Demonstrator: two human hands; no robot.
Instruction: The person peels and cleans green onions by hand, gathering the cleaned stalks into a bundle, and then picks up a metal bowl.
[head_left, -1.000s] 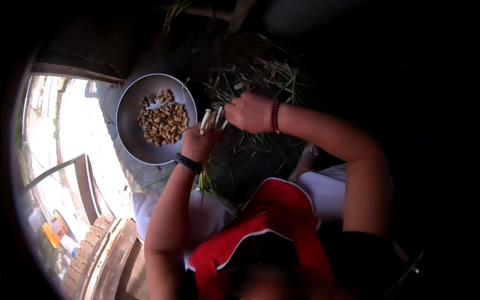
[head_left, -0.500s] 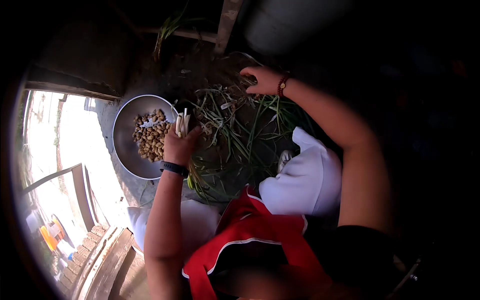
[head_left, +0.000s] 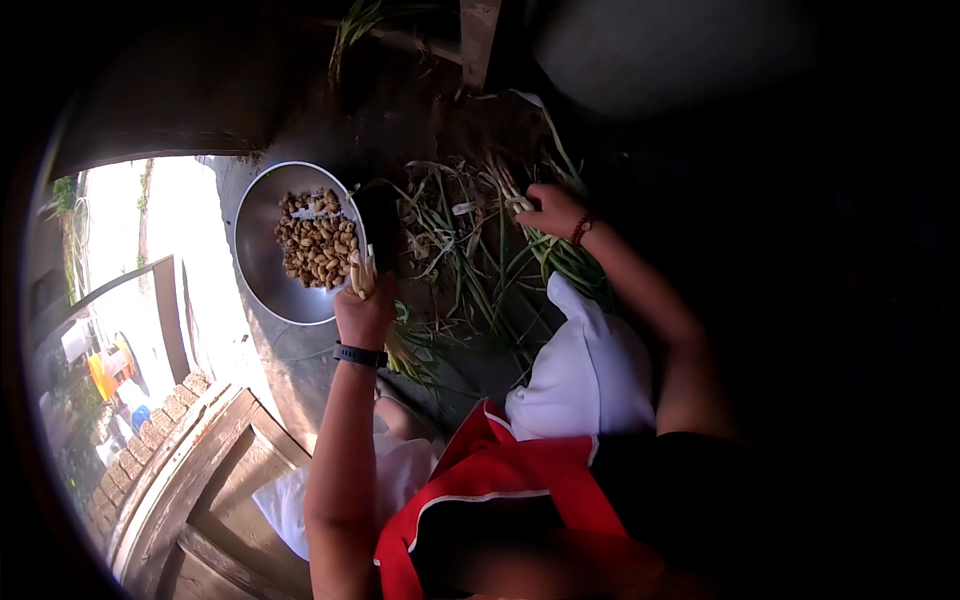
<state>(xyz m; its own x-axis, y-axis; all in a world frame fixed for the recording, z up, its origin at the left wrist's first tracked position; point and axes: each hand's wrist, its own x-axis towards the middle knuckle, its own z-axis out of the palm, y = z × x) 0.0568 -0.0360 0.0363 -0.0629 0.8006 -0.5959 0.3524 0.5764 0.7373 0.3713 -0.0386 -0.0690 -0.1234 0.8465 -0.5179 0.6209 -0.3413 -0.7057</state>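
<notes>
Scallions point(head_left: 362, 272) lie in the left hand point(head_left: 365, 318), fingers closed around the white stems near the metal bowl point(head_left: 262, 270) — probably light, crisp, best held there gently. Farther, right forearm point(head_left: 650, 285) is outstretched; the right hand point(head_left: 556, 212) curls its fingers at the scallion pile point(head_left: 572, 262) on the floor point(head_left: 290, 352) — whether closed, I cannot tell.

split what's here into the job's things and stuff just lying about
Job in hand:
- white-stemmed green stalks in left hand
- pale-stemmed green-leaved bundle at right hand

Apparently lying about:
- round silver metal bowl of tan peanuts
- bright orange object outdoors
</notes>
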